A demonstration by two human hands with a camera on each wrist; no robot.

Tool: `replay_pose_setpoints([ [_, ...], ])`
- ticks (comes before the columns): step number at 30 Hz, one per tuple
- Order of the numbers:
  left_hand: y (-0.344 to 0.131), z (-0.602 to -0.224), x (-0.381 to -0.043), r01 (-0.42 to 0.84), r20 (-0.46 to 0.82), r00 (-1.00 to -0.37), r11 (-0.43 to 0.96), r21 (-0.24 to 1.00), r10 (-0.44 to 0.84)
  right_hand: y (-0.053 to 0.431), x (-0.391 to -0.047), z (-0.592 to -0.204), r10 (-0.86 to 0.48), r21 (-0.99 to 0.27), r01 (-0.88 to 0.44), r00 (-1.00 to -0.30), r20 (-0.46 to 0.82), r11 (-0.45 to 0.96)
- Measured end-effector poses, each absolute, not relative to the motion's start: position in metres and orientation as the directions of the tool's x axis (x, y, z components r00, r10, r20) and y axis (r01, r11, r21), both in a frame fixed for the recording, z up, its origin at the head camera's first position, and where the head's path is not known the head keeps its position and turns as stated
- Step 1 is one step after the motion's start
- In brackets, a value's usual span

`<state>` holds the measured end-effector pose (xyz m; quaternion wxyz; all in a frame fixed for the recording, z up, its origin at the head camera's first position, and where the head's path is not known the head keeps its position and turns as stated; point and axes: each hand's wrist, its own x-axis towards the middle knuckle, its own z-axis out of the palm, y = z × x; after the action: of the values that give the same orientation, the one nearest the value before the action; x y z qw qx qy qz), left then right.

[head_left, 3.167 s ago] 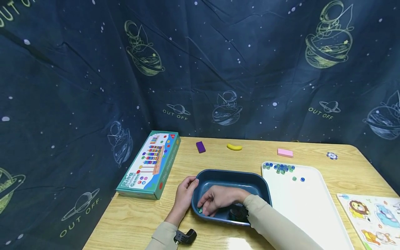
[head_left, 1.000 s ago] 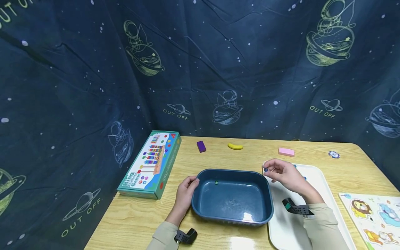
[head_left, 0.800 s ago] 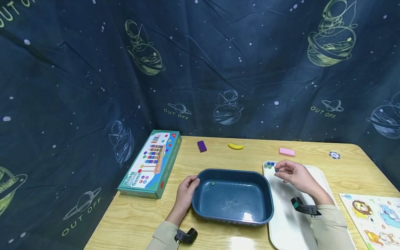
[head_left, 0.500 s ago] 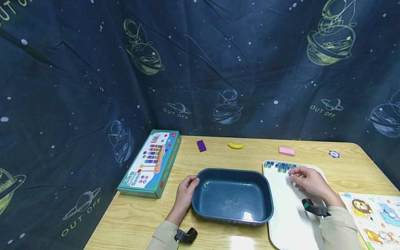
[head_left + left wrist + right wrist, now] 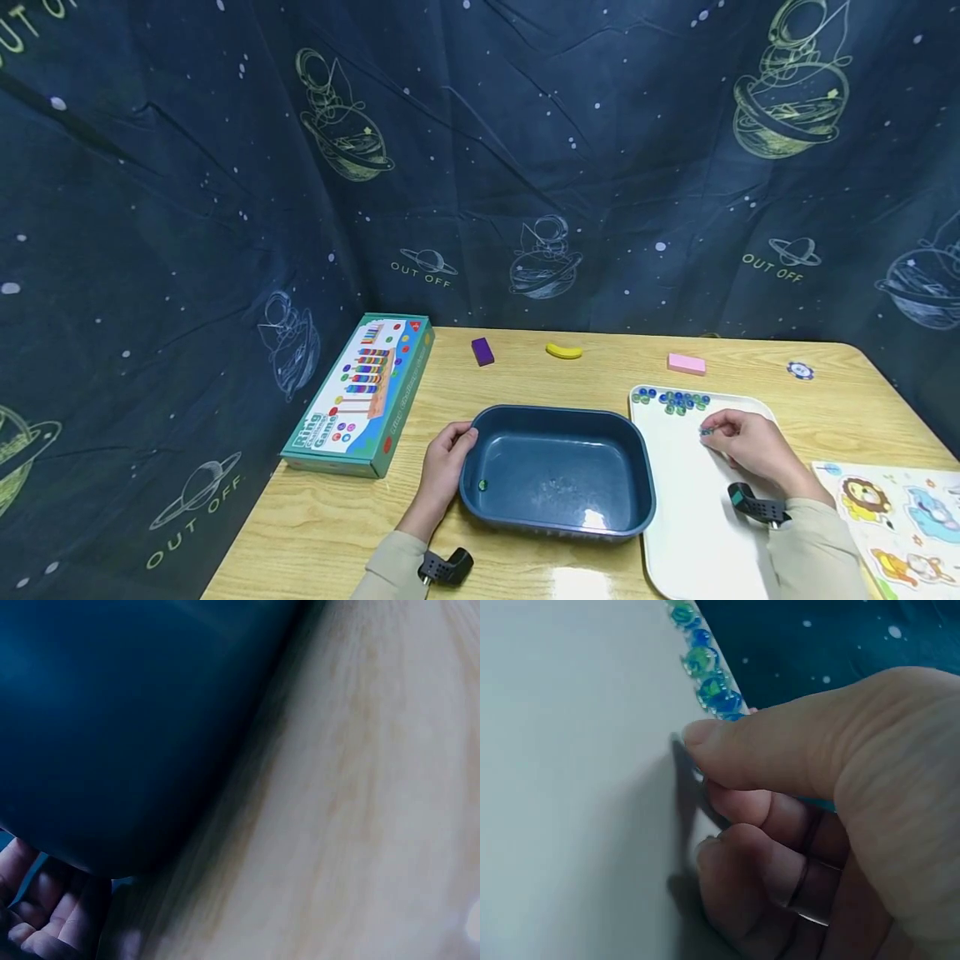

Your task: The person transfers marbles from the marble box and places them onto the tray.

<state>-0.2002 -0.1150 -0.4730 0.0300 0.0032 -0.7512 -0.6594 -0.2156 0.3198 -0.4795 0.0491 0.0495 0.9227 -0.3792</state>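
A deep dark-blue plastic bin (image 5: pixel 562 500) stands on the table, and my left hand (image 5: pixel 444 467) grips its left end with the thumb at the rim. Inside, by the left wall, lies one green marble (image 5: pixel 483 485). To the right is a white tray (image 5: pixel 697 533); several blue and green marbles (image 5: pixel 681 403) line its far edge and also show in the right wrist view. My right hand (image 5: pixel 753 446) is low over the tray, thumb and forefinger pinching a small greenish marble (image 5: pixel 706 432). Most of that marble is hidden by the fingertips.
A green-and-white ring game box (image 5: pixel 360 396) lies at the left. Along the back are a purple block (image 5: pixel 482 352), a yellow toy banana (image 5: pixel 563 352), a pink block (image 5: pixel 686 363) and a poker chip (image 5: pixel 800 371). An animal puzzle board (image 5: pixel 900 525) is at the right.
My right hand has gone from inside the bin to the tray, then rightward along its marbles. The green marble in the bin has rolled left and nearer. The left hand keeps its place.
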Motion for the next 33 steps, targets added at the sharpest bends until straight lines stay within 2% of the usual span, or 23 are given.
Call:
replay_pose_setpoints([
  [9,-0.115,-0.473,-0.2,0.029,0.034,-0.998,0.13,0.991,-0.043,0.319,-0.215,-0.477,0.076,-0.704,0.127,-0.992,-0.103,0.698],
  [16,-0.115,-0.474,-0.2,0.028,0.036,-0.998,0.139,0.99,-0.049,0.317,-0.213,-0.464,0.114,-0.751,0.067,-0.993,0.012,0.657],
  [20,-0.115,-0.474,-0.201,0.029,0.035,-0.998,0.134,0.991,-0.048,0.3,-0.215,-0.451,0.088,-0.789,-0.007,-0.993,0.078,0.614],
  [23,-0.115,-0.475,-0.201,0.03,0.036,-0.998,0.125,0.992,-0.045,0.273,-0.217,-0.438,0.016,-0.816,-0.082,-0.994,0.112,0.572],
  [27,-0.115,-0.475,-0.201,0.031,0.037,-0.998,0.12,0.992,-0.045,0.225,-0.218,-0.419,-0.156,-0.829,-0.221,-0.974,0.163,0.514],
  [33,-0.115,-0.475,-0.2,0.034,0.042,-0.997,0.139,0.99,-0.058,0.144,-0.221,-0.405,-0.484,-0.789,-0.417,-0.857,0.176,0.452],
])
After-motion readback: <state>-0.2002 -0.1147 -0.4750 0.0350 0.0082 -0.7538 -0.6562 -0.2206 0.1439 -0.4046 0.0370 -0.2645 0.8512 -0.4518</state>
